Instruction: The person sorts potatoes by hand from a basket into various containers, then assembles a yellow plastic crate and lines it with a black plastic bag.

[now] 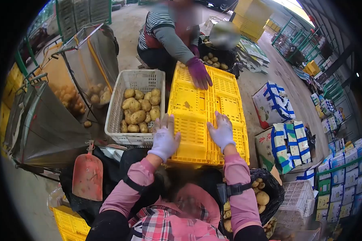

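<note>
A yellow plastic crate [197, 104] lies upside down in front of me, its ribbed bottom facing up. My left hand [165, 138], in a pale glove, rests flat on its near left corner. My right hand [222, 131], also gloved, presses on the near right part of the crate. Both hands are spread and hold nothing. Across from me a person in a striped top sits, with a purple-gloved hand [199, 73] laid on the crate's far end.
A white basket [116, 108] of potatoes stands left of the crate. Metal chutes [48, 120] and a red scoop [87, 176] are further left. A black bag of potatoes [265, 193] sits at my right, with cardboard boxes [285, 140] and a white crate [297, 201] beyond.
</note>
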`<state>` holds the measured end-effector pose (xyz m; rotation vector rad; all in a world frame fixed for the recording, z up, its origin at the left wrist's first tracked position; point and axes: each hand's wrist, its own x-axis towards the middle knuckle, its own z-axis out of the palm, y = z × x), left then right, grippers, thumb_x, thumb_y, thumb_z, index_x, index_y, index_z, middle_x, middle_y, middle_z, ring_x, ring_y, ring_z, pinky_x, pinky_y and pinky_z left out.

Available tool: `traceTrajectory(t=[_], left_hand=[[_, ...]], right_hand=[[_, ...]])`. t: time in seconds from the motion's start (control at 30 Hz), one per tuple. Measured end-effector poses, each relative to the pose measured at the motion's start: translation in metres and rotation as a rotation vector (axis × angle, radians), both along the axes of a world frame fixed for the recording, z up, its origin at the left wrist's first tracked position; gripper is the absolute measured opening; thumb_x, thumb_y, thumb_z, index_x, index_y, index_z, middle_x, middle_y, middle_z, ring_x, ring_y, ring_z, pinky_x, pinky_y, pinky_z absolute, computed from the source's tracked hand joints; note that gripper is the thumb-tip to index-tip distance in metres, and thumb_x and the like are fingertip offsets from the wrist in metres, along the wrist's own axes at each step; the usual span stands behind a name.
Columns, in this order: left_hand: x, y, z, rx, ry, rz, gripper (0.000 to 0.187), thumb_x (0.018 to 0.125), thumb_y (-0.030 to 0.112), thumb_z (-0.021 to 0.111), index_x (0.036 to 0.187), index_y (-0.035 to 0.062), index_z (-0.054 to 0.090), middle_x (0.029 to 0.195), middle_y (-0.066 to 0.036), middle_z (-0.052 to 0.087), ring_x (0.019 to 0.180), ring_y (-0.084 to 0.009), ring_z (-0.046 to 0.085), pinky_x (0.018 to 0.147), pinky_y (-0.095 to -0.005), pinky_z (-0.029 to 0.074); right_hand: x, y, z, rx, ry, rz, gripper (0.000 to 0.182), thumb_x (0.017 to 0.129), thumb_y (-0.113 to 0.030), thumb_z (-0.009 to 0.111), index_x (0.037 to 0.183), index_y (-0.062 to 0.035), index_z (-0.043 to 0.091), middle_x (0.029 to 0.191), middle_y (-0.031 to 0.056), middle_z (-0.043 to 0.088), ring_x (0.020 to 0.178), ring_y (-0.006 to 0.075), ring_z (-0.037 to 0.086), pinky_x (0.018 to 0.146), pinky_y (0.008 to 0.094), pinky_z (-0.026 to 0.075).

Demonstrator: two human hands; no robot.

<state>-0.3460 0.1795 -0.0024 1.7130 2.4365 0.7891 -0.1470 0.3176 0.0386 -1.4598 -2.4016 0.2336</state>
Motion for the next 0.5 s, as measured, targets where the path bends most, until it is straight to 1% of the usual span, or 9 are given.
traceTrajectory(t=[0.07, 0.1, 0.13, 0.2, 0.23, 0.33, 0.4, 0.47, 0.5], left_hand=[[0.026, -0.030, 0.021, 0.113, 0.087, -0.233, 0.082, 0.085, 0.049, 0.063, 0.150, 0.0082, 0.032, 0.148, -0.018, 0.042, 0.139, -0.0451, 0.033, 0.113, -0.0651, 0.009], [0.034, -0.041, 0.028, 0.019, 0.069, -0.376, 0.082, 0.084, 0.053, 0.063, 0.148, 0.0093, 0.035, 0.149, -0.015, 0.042, 0.138, -0.0452, 0.033, 0.113, -0.0662, 0.008], [0.039, -0.047, 0.030, -0.073, 0.050, -0.520, 0.083, 0.082, 0.057, 0.063, 0.146, 0.0103, 0.039, 0.149, -0.013, 0.042, 0.138, -0.0452, 0.033, 0.113, -0.0673, 0.007], [0.042, -0.047, 0.016, -0.020, 0.120, -0.530, 0.084, 0.074, 0.051, 0.073, 0.141, 0.0095, 0.045, 0.144, -0.011, 0.046, 0.137, -0.0444, 0.032, 0.113, -0.0669, 0.009], [0.043, -0.045, 0.012, -0.008, 0.143, -0.524, 0.084, 0.073, 0.050, 0.074, 0.141, 0.0102, 0.045, 0.143, -0.011, 0.046, 0.137, -0.0444, 0.032, 0.113, -0.0672, 0.009], [0.043, -0.042, 0.019, 0.012, 0.148, -0.520, 0.078, 0.078, 0.048, 0.071, 0.142, 0.0116, 0.044, 0.143, -0.011, 0.047, 0.134, -0.0445, 0.037, 0.111, -0.0676, 0.014], [0.042, -0.045, 0.024, 0.021, 0.121, -0.499, 0.075, 0.080, 0.045, 0.069, 0.142, 0.0118, 0.043, 0.143, -0.011, 0.047, 0.133, -0.0450, 0.039, 0.110, -0.0677, 0.017], [0.042, -0.042, 0.028, 0.046, 0.087, -0.456, 0.074, 0.080, 0.042, 0.069, 0.142, 0.0115, 0.043, 0.143, -0.012, 0.047, 0.132, -0.0459, 0.039, 0.110, -0.0676, 0.017], [0.042, -0.042, 0.032, 0.077, 0.038, -0.445, 0.075, 0.078, 0.034, 0.071, 0.143, 0.0097, 0.042, 0.142, -0.014, 0.048, 0.130, -0.0487, 0.040, 0.110, -0.0654, 0.020]], right_hand=[[-0.022, 0.040, -0.026, -0.047, -0.117, -0.141, 0.079, 0.085, -0.051, 0.063, 0.146, -0.0066, 0.040, 0.139, 0.0258, 0.048, 0.134, 0.0394, 0.042, 0.112, 0.0460, 0.031], [-0.032, 0.054, -0.030, -0.070, -0.177, -0.208, 0.084, 0.083, -0.055, 0.064, 0.147, -0.0065, 0.038, 0.139, 0.0274, 0.047, 0.133, 0.0398, 0.043, 0.111, 0.0456, 0.033], [-0.039, 0.061, -0.015, -0.178, -0.180, -0.225, 0.087, 0.081, -0.057, 0.065, 0.147, -0.0071, 0.038, 0.139, 0.0265, 0.048, 0.134, 0.0391, 0.041, 0.112, 0.0459, 0.030], [-0.043, 0.061, 0.029, -0.397, -0.189, -0.266, 0.094, 0.077, -0.061, 0.068, 0.148, -0.0081, 0.037, 0.138, 0.0246, 0.050, 0.136, 0.0377, 0.038, 0.114, 0.0465, 0.025], [-0.040, 0.066, 0.035, -0.428, -0.159, -0.303, 0.100, 0.070, -0.058, 0.077, 0.148, -0.0080, 0.037, 0.135, 0.0240, 0.053, 0.132, 0.0377, 0.045, 0.110, 0.0444, 0.034], [-0.001, 0.111, 0.026, -0.438, 0.202, -0.238, 0.096, 0.069, -0.038, 0.085, 0.147, -0.0077, 0.037, 0.129, 0.0204, 0.058, 0.116, 0.0300, 0.058, 0.095, 0.0371, 0.047], [0.024, 0.115, 0.066, -0.589, 0.563, -0.223, 0.102, 0.066, -0.016, 0.087, 0.150, -0.0054, 0.030, 0.121, 0.0164, 0.060, 0.099, 0.0200, 0.063, 0.081, 0.0286, 0.051], [0.073, 0.123, 0.096, -0.653, 0.501, 0.064, 0.104, 0.068, -0.014, 0.086, 0.151, -0.0011, 0.023, 0.107, 0.0071, 0.056, 0.083, 0.0155, 0.057, 0.075, 0.0272, 0.049], [0.092, 0.116, 0.119, -0.618, 0.315, 0.088, 0.106, 0.070, -0.015, 0.085, 0.152, -0.0024, 0.020, 0.115, 0.0097, 0.055, 0.092, 0.0175, 0.057, 0.080, 0.0293, 0.049]])
